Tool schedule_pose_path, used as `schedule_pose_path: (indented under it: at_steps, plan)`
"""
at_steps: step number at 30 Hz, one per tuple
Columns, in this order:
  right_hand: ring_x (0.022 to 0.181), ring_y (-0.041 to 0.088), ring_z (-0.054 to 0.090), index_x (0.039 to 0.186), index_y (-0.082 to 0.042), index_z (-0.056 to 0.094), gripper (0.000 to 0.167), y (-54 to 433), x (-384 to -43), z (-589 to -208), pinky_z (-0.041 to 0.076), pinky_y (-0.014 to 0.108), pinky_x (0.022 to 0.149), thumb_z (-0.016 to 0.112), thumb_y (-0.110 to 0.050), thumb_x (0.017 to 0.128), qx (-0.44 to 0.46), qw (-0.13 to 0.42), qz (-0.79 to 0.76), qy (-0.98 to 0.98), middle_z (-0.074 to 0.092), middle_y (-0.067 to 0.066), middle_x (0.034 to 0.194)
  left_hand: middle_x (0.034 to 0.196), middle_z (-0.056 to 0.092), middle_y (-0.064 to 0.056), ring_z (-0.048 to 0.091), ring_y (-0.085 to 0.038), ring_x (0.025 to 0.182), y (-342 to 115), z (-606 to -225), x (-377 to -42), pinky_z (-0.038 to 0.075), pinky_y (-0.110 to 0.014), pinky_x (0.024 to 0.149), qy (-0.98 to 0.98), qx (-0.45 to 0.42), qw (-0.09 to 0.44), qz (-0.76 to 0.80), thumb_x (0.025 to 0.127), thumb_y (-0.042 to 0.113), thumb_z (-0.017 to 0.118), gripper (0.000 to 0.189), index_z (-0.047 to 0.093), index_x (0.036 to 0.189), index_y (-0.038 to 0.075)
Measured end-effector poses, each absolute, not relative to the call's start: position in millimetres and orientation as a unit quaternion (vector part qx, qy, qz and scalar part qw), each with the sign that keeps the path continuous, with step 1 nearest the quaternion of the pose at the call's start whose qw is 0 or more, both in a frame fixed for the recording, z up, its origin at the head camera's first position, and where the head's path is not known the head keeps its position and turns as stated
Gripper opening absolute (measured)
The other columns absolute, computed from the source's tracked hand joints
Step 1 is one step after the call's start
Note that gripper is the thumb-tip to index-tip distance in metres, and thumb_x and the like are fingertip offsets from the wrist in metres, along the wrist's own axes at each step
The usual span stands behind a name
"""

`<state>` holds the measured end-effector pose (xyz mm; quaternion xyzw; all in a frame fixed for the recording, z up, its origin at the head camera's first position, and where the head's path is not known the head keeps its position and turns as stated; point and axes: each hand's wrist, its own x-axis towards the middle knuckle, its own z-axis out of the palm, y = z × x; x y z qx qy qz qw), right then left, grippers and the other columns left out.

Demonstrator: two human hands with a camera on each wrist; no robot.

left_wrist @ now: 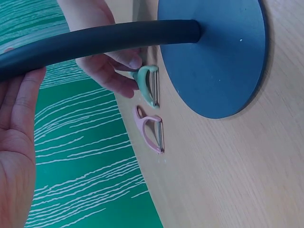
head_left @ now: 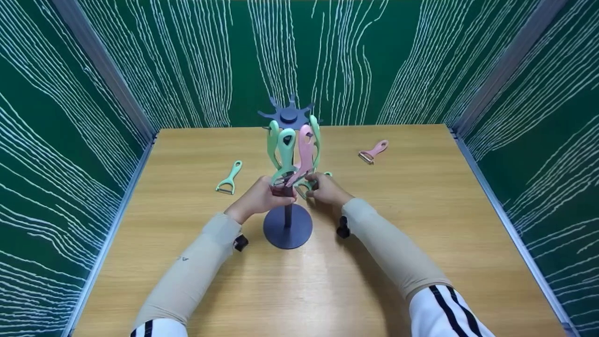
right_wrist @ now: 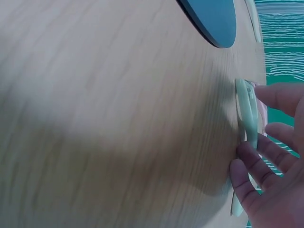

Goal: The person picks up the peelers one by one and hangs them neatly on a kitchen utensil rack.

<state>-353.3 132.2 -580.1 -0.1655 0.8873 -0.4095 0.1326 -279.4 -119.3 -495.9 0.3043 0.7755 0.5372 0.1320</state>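
My left hand (head_left: 269, 196) holds the post (left_wrist: 118, 38) of a dark metal stand, its fingers seen against the post in the left wrist view. Green peelers (head_left: 286, 152) and a pink peeler (head_left: 305, 150) hang from the stand's star-shaped top (head_left: 288, 115). On the table just right of the post, my right hand (head_left: 327, 188) pinches another green peeler (right_wrist: 247, 109) with thumb and fingers. That peeler's bladed head (left_wrist: 148, 86) shows in the left wrist view, close to the tabletop.
The stand's round base (head_left: 288, 234) sits on the wooden table (head_left: 299, 290). A green peeler (head_left: 228, 179) lies to the left, and a pink peeler (head_left: 374, 151) lies at the back right. Green, white-lined panels (head_left: 187, 61) enclose the table's back and sides.
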Motion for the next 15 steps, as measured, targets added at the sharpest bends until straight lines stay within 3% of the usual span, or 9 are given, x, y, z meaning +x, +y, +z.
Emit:
schedule_pose_path:
  at_steps: [8,15]
  plan:
    - [0.126,0.042,0.064,0.128,0.006,0.074,0.029,140.1,-351.6,-580.3,0.051,0.055,0.115,0.068,-0.007,0.104,-0.217,0.112,-0.341,0.908,0.067,0.024,0.132,0.109,0.08,-0.012,0.076,-0.024,0.101,-119.1,-497.0,-279.2,0.063,-0.042,0.105,0.78,0.3,0.129,0.534,0.099,0.007,0.079,0.015,0.077,0.114,0.005]
    - [0.109,0.038,0.066,0.106,0.003,0.082,0.017,152.3,-349.9,-582.9,0.056,0.053,0.103,0.071,-0.009,0.101,-0.256,0.075,-0.306,0.914,0.067,0.021,0.119,0.109,0.079,-0.007,0.075,-0.024,0.102,-119.1,-494.5,-277.4,0.061,-0.043,0.107,0.782,0.289,0.135,0.536,0.1,0.01,0.079,0.013,0.077,0.113,0.011]
